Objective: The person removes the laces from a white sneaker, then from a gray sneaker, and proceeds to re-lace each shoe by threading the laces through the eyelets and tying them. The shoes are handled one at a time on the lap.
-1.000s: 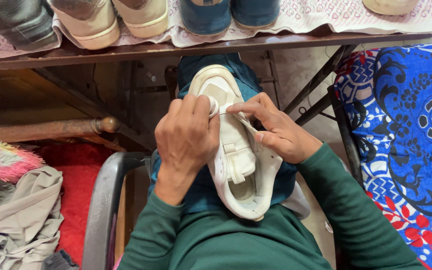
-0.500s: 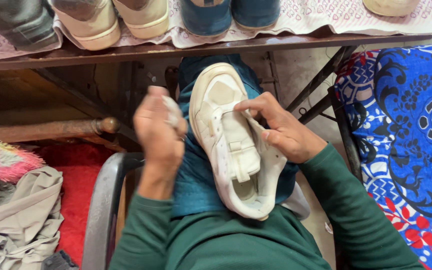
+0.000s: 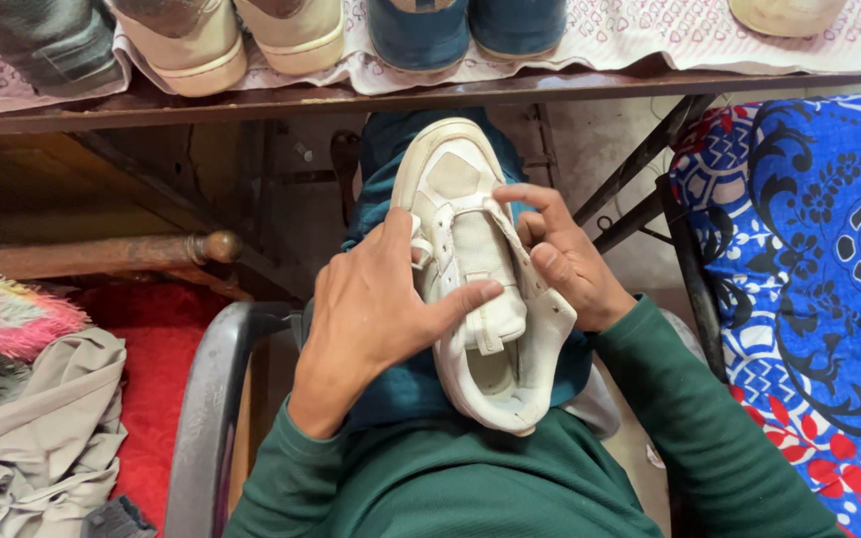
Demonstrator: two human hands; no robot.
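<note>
A white sneaker [image 3: 470, 249] lies on my lap, toe pointing away from me, opening toward my body. My left hand [image 3: 371, 309] rests on its left side, thumb pressed across the tongue and fingers at the lace eyelets. My right hand [image 3: 565, 259] grips the shoe's right edge, fingertips pinching near the upper eyelets by the tongue. Both sleeves are dark green, and my trousers are teal.
A wooden shelf [image 3: 351, 95] ahead carries several shoes on a patterned cloth. A blue and red floral fabric [image 3: 819, 279] lies at the right. A grey metal chair arm [image 3: 206, 399], a red surface, beige cloth [image 3: 42, 428] and pink fluffy fabric sit at the left.
My left hand, lifted off to the left half a second ago, has come back onto the sneaker's tongue. My right hand stayed on the shoe's right edge.
</note>
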